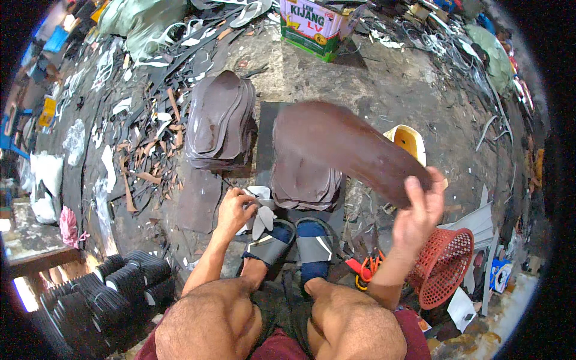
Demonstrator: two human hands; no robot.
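Observation:
My right hand [419,210] is closed on one end of a brown shoe sole [354,141], thumb on top. The sole is raised and tilted, its far end over a stack of brown soles [306,183] in front of my feet. My left hand [236,210] is low by my left foot with its fingers curled together; whether a small piece is in them is hidden. Right beside it lie small grey and white oval pieces [263,221]. A second stack of brown soles [219,120] stands to the left, with a single flat brown sheet [200,201] below it.
A square tin [315,30] stands at the far middle. A yellowish cup [408,143] sits behind the raised sole. Near my right forearm are a red plastic basket [444,268] and orange-handled scissors [367,270]. Black soles [114,288] are piled lower left; scraps [150,144] litter the floor.

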